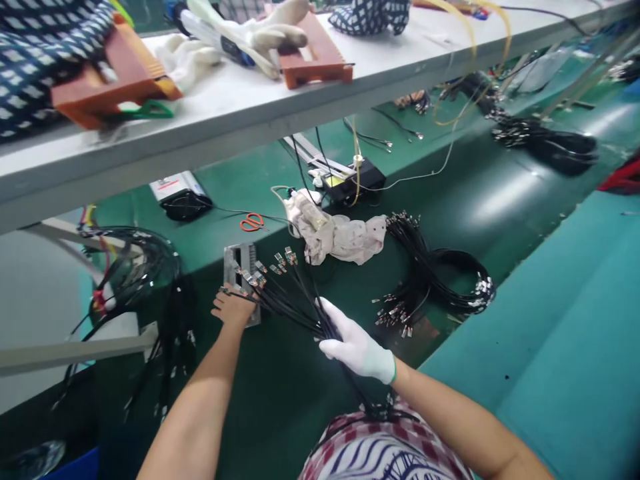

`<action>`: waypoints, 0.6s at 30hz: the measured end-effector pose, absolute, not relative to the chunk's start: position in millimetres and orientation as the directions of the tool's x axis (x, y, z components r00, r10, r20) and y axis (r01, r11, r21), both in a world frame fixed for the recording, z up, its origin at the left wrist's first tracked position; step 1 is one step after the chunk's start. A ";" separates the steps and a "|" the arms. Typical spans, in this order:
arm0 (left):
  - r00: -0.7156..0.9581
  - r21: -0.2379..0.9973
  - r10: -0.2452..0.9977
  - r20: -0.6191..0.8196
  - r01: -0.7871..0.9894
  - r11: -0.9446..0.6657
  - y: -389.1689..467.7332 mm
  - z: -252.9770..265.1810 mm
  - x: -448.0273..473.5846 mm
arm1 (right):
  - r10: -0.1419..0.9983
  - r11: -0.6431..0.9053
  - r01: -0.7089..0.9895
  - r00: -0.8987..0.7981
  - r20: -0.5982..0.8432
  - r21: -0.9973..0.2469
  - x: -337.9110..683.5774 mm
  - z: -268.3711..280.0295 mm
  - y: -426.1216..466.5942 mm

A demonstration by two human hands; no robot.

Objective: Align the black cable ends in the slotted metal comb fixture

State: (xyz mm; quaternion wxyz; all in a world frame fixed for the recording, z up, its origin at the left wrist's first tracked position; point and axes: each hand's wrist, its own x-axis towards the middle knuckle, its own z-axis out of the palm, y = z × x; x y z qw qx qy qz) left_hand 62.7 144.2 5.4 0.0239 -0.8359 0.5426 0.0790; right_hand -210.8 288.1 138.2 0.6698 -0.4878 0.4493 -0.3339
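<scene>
My right hand [353, 343], in a white glove, is closed around a bundle of black cables [295, 317]. Their metal-tipped connectors [257, 275] fan out toward the upper left, and the lower part of the bundle runs down to my lap. My bare left hand [233, 308] is at the front of a grey slotted metal fixture [241, 259]. Between its thumb and fingers lies the end of one black cable from the bundle; the exact grip is partly hidden.
A coiled cable bundle [457, 283] lies right, beside a crumpled whitish cloth [345, 237]. Orange-handled scissors [253, 222] and a black box [353, 181] are farther back. More cables [173, 287] hang at left. A shelf [225, 127] crosses above, with orange holders and another person's gloved hand [270, 33].
</scene>
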 end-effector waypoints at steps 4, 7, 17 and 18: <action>0.142 0.470 -0.951 -0.274 -0.843 -0.261 188.1 39.5 39.4 | -0.930 0.230 -0.014 0.292 -0.224 -0.973 -220.5 147.2 288.3; -0.521 0.912 -0.752 -0.403 -0.302 -0.279 268.8 64.5 -3.3 | -0.961 0.163 -0.055 0.217 -0.171 -0.985 -220.7 154.0 286.4; -0.349 0.659 -0.690 -0.634 0.223 -0.718 378.0 95.6 -170.2 | -0.967 0.246 -0.369 -0.033 -0.252 -0.896 -261.5 159.2 300.5; -0.352 0.653 -0.683 -0.640 0.220 -0.725 375.9 96.0 -178.6 | -0.969 0.239 -0.385 -0.034 -0.245 -0.891 -271.5 161.2 301.3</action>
